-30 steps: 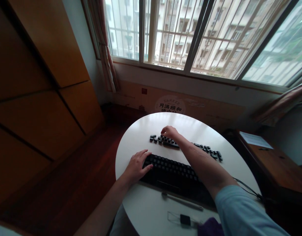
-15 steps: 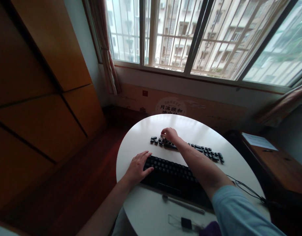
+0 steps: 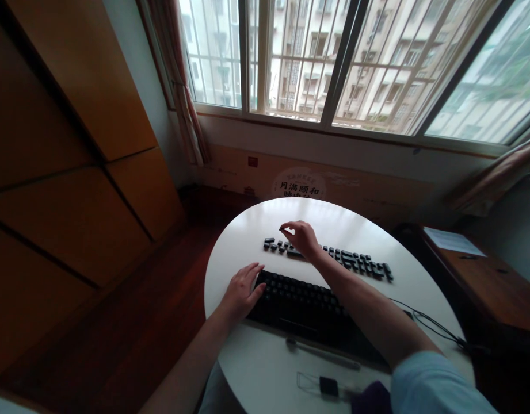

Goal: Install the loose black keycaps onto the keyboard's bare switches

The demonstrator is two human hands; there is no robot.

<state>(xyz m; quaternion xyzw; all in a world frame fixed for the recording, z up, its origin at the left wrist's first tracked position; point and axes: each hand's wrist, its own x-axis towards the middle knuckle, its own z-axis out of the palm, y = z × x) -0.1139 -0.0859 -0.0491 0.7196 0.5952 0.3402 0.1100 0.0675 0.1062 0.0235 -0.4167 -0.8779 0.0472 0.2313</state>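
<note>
A black keyboard [image 3: 301,290] lies across the round white table, rows of keys showing at its far side and a dark stretch along its near side. My left hand [image 3: 242,294] rests on its left end, fingers stretched out and thumb apart. Beyond the keyboard, several loose black keycaps [image 3: 355,261] lie in rough rows. Over the left part of these rows is my right hand [image 3: 302,237], thumb and forefinger pinched on a small dark keycap [image 3: 282,229]. My right forearm covers the keyboard's right part and some keycaps.
Nearer me on the white table [image 3: 247,368] lie a grey stick-like tool [image 3: 325,355], a wire tool with a dark block [image 3: 329,386] and a purple cloth [image 3: 372,399]. A black cable [image 3: 437,325] runs off at the right. A wooden desk [image 3: 476,276] stands to the right.
My right hand has lifted slightly from the loose keycaps, with a small dark keycap between its fingertips. My left hand stays on the keyboard's left end.
</note>
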